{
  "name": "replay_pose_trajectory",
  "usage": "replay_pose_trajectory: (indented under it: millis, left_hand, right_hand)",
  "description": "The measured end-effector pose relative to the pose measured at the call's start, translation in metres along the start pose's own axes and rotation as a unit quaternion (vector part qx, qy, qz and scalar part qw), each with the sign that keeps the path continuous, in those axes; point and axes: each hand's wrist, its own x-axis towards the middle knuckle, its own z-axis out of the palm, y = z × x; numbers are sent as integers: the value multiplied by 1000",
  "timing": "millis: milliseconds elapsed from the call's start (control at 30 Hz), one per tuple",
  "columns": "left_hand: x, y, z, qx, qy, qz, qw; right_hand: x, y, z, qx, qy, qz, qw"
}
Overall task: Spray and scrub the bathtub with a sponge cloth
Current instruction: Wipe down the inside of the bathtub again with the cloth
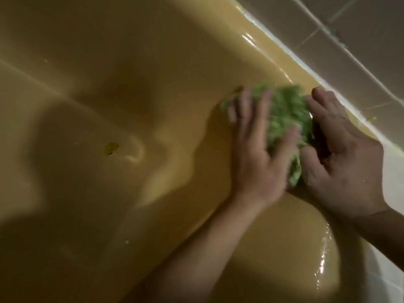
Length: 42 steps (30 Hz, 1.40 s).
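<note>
Though blurred, identified as green sponge cloth (284,110), bunched against bathtub (109,62) inner wall just below far rim. Pressed from above by left hand (258,162), fingers straight and spread, none curled. Flanked on rim side by right hand (345,158), fingers fairly straight along sponge cloth edge, thumb touching; gripping or merely resting: cannot tell. On bathtub floor, well apart from sponge cloth: small yellow fleck (112,148). Beyond rim: white sealant strip (284,49), grey tiled wall (360,29).
</note>
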Motion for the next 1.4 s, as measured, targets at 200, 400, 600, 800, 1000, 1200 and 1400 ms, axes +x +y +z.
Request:
replay_pose_trajectory:
  millis: [200, 400, 600, 800, 1000, 1200, 1400]
  left_hand:
    - [1, -66, -32, 93, 11, -71, 993]
    - [-5, -58, -40, 34, -18, -210, 977]
    - [-14, 2, 1, 218, -119, 80, 965]
    - [3, -51, -22, 149, 0, -85, 985]
    - [-17, -53, -40, 65, -65, -213, 973]
    - [-19, 0, -3, 187, -151, 175, 955]
    - [25, -37, -5, 138, 102, -10, 985]
  right_hand:
    - [-31, 0, -5, 26, 7, 66, 997]
    - [-51, -9, -5, 39, 18, 90, 995]
    - [-72, -15, -5, 38, 26, 100, 994]
    - [-85, -22, -9, 39, 16, 139, 989]
    - [-86, -27, -11, 40, 17, 169, 985]
    - [-91, -29, -9, 32, 30, 173, 984]
    - [-92, -30, -11, 38, 23, 191, 981]
